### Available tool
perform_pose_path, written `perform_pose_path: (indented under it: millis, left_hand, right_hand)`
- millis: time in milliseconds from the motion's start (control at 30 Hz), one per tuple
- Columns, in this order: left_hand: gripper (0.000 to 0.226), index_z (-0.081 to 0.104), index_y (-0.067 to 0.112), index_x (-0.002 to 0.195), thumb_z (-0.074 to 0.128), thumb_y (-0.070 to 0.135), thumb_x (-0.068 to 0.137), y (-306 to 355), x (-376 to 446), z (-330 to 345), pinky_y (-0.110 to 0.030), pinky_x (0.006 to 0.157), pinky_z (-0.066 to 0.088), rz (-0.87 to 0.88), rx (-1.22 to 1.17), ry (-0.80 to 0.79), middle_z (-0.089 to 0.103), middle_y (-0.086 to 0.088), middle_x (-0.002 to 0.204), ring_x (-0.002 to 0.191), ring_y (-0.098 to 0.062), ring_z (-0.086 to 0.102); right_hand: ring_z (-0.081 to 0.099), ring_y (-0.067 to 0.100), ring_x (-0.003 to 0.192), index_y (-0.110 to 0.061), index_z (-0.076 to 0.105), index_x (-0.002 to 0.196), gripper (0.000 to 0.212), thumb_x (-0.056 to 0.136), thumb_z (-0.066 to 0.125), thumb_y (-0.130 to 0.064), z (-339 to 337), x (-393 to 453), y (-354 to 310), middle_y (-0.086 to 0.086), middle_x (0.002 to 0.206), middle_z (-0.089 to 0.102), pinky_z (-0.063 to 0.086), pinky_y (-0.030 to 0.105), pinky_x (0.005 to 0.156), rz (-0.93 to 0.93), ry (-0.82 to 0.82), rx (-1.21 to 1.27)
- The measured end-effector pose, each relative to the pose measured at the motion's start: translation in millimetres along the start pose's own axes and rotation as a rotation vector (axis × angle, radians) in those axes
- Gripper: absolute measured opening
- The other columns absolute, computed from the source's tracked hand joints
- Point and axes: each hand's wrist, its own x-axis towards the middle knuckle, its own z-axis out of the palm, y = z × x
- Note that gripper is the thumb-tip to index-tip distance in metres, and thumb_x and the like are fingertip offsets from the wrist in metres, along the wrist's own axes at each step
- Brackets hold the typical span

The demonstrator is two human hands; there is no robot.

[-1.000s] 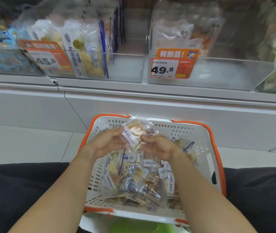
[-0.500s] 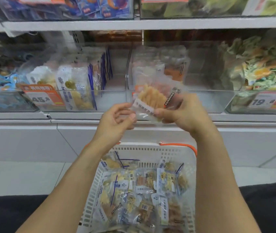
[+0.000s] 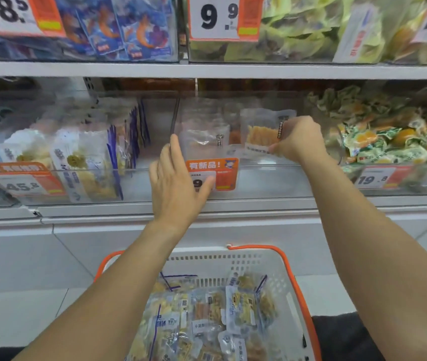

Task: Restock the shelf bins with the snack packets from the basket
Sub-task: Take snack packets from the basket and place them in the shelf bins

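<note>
Clear crinkled film is catching the light as the right hand (image 3: 298,139) is pinching one snack packet (image 3: 264,134) by its right edge and lowering it upright into the middle shelf bin (image 3: 272,178). A second ago both hands were lifting this packet just above the basket (image 3: 295,282); half a second ago they were carrying it up in front of the shelf. Now the left hand (image 3: 178,183) has let go and is hovering open, fingers spread, in front of the bin's orange price tag (image 3: 213,174), seemingly ready to steady the transparent front wall. So one packet is nearly placed, while many more are lying heaped in the basket below. The packet is flat and glossy, showing ridged golden strips through its window. The bin is rigid see-through plastic; the basket is white perforated plastic with an orange rim.
</note>
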Motion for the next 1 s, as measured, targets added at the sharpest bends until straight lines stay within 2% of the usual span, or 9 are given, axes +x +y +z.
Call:
perform_pose_path:
  millis: [67, 233, 333, 400, 600, 733, 833, 900, 1000]
  left_hand:
    - [0.102, 0.008, 0.004, 0.157, 0.057, 0.062, 0.089, -1, -2, 4, -0.045, 0.117, 0.021, -0.001, 0.032, 0.038, 0.032, -0.02, 0.154, 0.14, -0.033, 0.031]
    - [0.102, 0.007, 0.004, 0.157, 0.049, 0.068, 0.089, -6, -2, 9, -0.043, 0.117, 0.02, 0.032, 0.087, 0.058, 0.031, -0.02, 0.155, 0.141, -0.033, 0.033]
    - [0.101, 0.006, 0.004, 0.157, 0.045, 0.069, 0.09, -7, 1, 12, -0.043, 0.115, 0.02, 0.029, 0.122, 0.07, 0.031, -0.02, 0.154, 0.138, -0.035, 0.035]
    - [0.101, 0.006, 0.005, 0.157, 0.046, 0.068, 0.09, -8, 0, 13, -0.042, 0.113, 0.02, 0.019, 0.124, 0.064, 0.031, -0.021, 0.153, 0.136, -0.036, 0.036]
    - [0.102, 0.005, 0.004, 0.157, 0.05, 0.066, 0.089, -5, 1, 13, -0.044, 0.114, 0.02, 0.019, 0.124, 0.036, 0.031, -0.022, 0.153, 0.136, -0.037, 0.034]
    - [0.103, 0.005, 0.004, 0.157, 0.048, 0.068, 0.089, -6, 0, 10, -0.044, 0.115, 0.02, 0.031, 0.109, 0.025, 0.03, -0.022, 0.154, 0.138, -0.037, 0.033]
    - [0.103, 0.004, 0.006, 0.158, 0.051, 0.067, 0.089, -9, 3, 7, -0.042, 0.116, 0.02, 0.06, 0.07, -0.008, 0.028, -0.02, 0.155, 0.14, -0.035, 0.032]
    - [0.1, 0.007, 0.007, 0.158, 0.061, 0.055, 0.089, -10, 3, 5, -0.042, 0.117, 0.019, 0.047, -0.002, -0.017, 0.025, -0.019, 0.157, 0.142, -0.034, 0.028]
    - [0.07, 0.035, -0.001, 0.145, 0.068, 0.018, 0.086, -9, -10, -1, -0.046, 0.117, 0.029, 0.03, -0.248, 0.214, 0.033, -0.023, 0.148, 0.138, -0.036, 0.034]
  right_hand:
    - [0.062, 0.027, 0.081, -0.01, 0.063, 0.087, 0.027, 0.074, 0.087, -0.013, 16, 22, -1, 0.01, 0.09, 0.065, 0.047, 0.029, 0.071, 0.056, -0.052, -0.017]
    - [0.066, 0.032, 0.081, -0.006, 0.058, 0.085, 0.008, 0.089, 0.064, -0.007, 51, 52, 1, 0.015, 0.092, 0.069, 0.049, 0.031, 0.068, 0.006, -0.075, -0.168]
    - [0.068, 0.031, 0.084, -0.006, 0.061, 0.09, 0.009, 0.085, 0.066, -0.012, 57, 60, -3, 0.01, 0.082, 0.063, 0.053, 0.032, 0.071, 0.019, -0.114, -0.194]
    - [0.07, 0.032, 0.09, -0.007, 0.066, 0.095, 0.014, 0.083, 0.067, -0.013, 58, 64, -6, 0.012, 0.094, 0.068, 0.057, 0.035, 0.077, 0.024, -0.155, -0.224]
    - [0.074, 0.024, 0.084, -0.01, 0.075, 0.085, 0.013, 0.084, 0.075, -0.023, 59, 66, -9, 0.008, 0.094, 0.076, 0.061, 0.037, 0.085, 0.056, -0.346, -0.165]
    - [0.074, 0.023, 0.081, -0.008, 0.067, 0.106, 0.03, 0.087, 0.078, -0.028, 55, 64, -7, 0.007, 0.103, 0.069, 0.062, 0.035, 0.079, 0.089, -0.394, -0.058]
    - [0.073, 0.024, 0.083, -0.004, 0.059, 0.103, 0.037, 0.086, 0.079, -0.03, 45, 60, -3, 0.01, 0.104, 0.068, 0.06, 0.036, 0.079, 0.109, -0.383, -0.101]
    - [0.07, 0.028, 0.085, -0.002, 0.058, 0.098, 0.033, 0.087, 0.077, -0.027, 35, 57, 1, 0.014, 0.102, 0.068, 0.055, 0.035, 0.073, 0.103, -0.312, -0.215]
    - [0.064, 0.033, 0.086, -0.001, 0.061, 0.095, 0.029, 0.082, 0.075, -0.023, 10, 45, 6, 0.017, 0.101, 0.067, 0.051, 0.034, 0.071, 0.002, -0.051, -0.37]
